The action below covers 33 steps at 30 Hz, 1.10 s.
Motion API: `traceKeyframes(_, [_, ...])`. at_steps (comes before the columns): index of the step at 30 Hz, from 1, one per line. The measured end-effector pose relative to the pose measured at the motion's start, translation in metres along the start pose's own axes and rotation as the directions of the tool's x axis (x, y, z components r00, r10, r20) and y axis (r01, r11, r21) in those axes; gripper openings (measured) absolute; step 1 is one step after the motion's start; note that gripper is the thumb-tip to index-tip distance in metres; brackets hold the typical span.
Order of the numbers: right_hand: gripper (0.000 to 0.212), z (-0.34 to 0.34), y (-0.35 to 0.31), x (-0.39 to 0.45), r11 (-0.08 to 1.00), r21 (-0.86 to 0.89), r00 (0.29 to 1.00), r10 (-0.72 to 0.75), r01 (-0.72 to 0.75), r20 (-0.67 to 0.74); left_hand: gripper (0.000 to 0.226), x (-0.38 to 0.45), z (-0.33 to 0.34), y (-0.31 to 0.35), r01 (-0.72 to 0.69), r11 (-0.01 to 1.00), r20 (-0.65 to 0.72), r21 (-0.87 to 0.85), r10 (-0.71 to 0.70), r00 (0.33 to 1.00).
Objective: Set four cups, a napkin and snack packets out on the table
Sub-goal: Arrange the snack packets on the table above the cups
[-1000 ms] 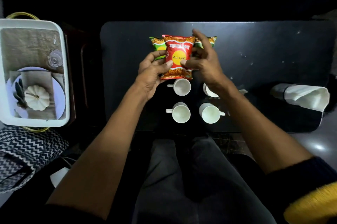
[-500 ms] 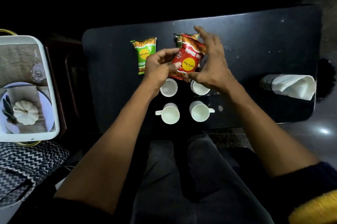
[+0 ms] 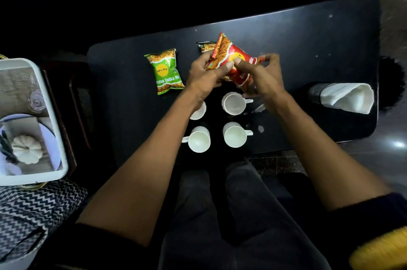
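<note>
A red snack packet [image 3: 236,60] is held tilted above the black table [image 3: 308,49], with my left hand [image 3: 207,74] and my right hand [image 3: 262,76] both gripping it. A green snack packet [image 3: 165,70] lies flat to the left. Another packet [image 3: 204,46] peeks out behind the red one, mostly hidden. White cups stand in a square near the front edge: far right [image 3: 234,103], near left [image 3: 199,140], near right [image 3: 234,135], and a far left cup [image 3: 199,110] partly under my left wrist. A white napkin [image 3: 348,97] sits in a dark holder at the right.
A white tray [image 3: 55,120] stands off the table's left, holding a plate, a small white pumpkin [image 3: 27,148] and a glass [image 3: 37,100]. A zigzag-patterned cushion [image 3: 33,208] lies below it. My dark-trousered legs are below the table's front edge.
Both hands have lifted and turned the red packet to the right, so it now tilts. The green packet on the left is uncovered. The view shifted, with the table now further right.
</note>
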State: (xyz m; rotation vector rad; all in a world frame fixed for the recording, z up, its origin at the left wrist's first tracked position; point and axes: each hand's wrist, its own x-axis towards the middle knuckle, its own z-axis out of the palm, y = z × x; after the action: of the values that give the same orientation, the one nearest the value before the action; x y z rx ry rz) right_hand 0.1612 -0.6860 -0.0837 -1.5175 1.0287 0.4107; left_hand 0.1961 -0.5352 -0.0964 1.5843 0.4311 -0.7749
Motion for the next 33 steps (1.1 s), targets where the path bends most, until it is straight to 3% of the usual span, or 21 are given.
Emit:
traceKeyframes(3, [0.066,-0.006,-0.002,0.006,0.969,-0.243,1.0,-0.026,0.03,0.017,0.052,0.006,0.01,-0.002,0.033,0.999,-0.092,-0.017,-0.035,0.995])
traceKeyframes(6, [0.076,-0.02,-0.003,0.015,0.812,-0.537,0.972,-0.167,0.23,0.164,0.052,0.013,0.014,-0.001,0.04,0.999,-0.126,0.033,-0.036,0.991])
traceKeyframes(10, [0.094,-0.023,-0.007,0.02,0.758,-0.52,0.907,-0.229,0.393,0.353,0.061,0.014,0.018,0.009,-0.026,0.991,-0.047,0.132,0.033,0.998])
traceKeyframes(13, [0.09,-0.02,-0.003,0.03,0.791,-0.504,0.935,-0.251,0.347,0.249,0.065,0.02,0.018,0.006,-0.061,0.992,-0.05,0.115,0.067,0.997])
traceKeyframes(18, [0.084,-0.027,0.011,0.063,0.87,-0.474,0.985,-0.171,0.136,-0.03,0.039,0.027,0.007,-0.012,-0.019,0.986,-0.231,0.164,0.057,0.971])
traceKeyframes(23, [0.083,-0.026,0.016,0.084,0.863,-0.502,0.993,-0.103,0.063,-0.052,0.038,0.023,-0.028,-0.04,-0.029,0.946,-0.505,0.323,0.198,0.84])
traceKeyframes(26, [0.089,-0.022,0.017,0.092,0.834,-0.545,0.983,-0.161,0.088,-0.088,0.053,0.016,-0.051,-0.052,0.079,0.87,-0.585,0.486,0.257,0.77])
traceKeyframes(29, [0.092,-0.023,0.014,0.093,0.768,-0.633,0.976,-0.198,0.095,-0.094,0.069,0.017,-0.069,-0.059,0.156,0.821,-0.557,0.55,0.221,0.8])
traceKeyframes(33, [0.093,-0.022,0.016,0.093,0.755,-0.645,0.978,-0.203,0.118,-0.058,0.071,0.019,-0.082,-0.069,0.159,0.793,-0.457,0.588,0.164,0.874])
